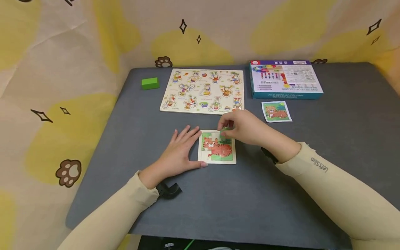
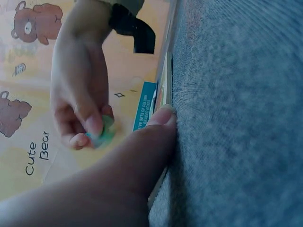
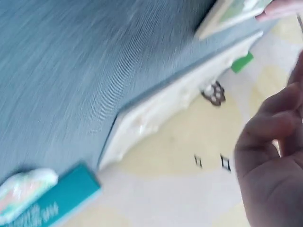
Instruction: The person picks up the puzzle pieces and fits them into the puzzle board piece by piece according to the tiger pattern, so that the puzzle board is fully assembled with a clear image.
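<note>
A small square jigsaw puzzle (image 1: pixel 218 152) with a pale wooden border lies on the table, showing an orange tiger on green. My left hand (image 1: pixel 178 152) rests at its left side, fingers spread, with the thumb on the lower left edge and the fingertips by the upper left corner. Over the upper right part of the puzzle, my right hand (image 1: pixel 245 128) pinches a green puzzle piece (image 2: pixel 105 131) between thumb and fingers. In the left wrist view the piece is held up above the board. The right wrist view is blurred and does not show the piece.
Behind the puzzle lies a large wooden peg board (image 1: pixel 204 91) with animal figures. A green block (image 1: pixel 150 83) sits at the back left. To the right are a teal and purple box (image 1: pixel 285 81) and a tiger picture card (image 1: pixel 276 111). A patterned cloth hangs behind the table.
</note>
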The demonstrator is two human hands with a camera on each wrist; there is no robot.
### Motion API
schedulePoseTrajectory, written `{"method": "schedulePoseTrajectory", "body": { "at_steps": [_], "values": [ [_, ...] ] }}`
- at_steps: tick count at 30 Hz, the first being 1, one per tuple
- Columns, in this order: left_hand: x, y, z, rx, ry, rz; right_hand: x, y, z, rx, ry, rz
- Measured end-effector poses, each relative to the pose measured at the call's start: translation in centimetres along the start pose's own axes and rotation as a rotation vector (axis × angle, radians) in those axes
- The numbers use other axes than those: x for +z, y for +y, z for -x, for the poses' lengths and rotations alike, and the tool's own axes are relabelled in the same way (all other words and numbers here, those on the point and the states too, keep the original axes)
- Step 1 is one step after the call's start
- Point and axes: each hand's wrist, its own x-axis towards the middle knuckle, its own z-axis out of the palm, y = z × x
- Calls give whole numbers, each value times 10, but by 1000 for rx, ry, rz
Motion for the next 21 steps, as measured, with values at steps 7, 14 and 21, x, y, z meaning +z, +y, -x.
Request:
{"method": "schedulePoseTrajectory", "body": {
  "at_steps": [7, 14, 21],
  "values": [
    [3, -1, 0, 6, 8, -5, 19, 5, -18, 96, -13, -61],
    [1, -1, -1, 1, 5, -15, 26, 4, -20, 172, 15, 92],
    [0, 1, -1, 1, 4, -15, 26, 2, -22, 209, 9, 165]
  ]
}}
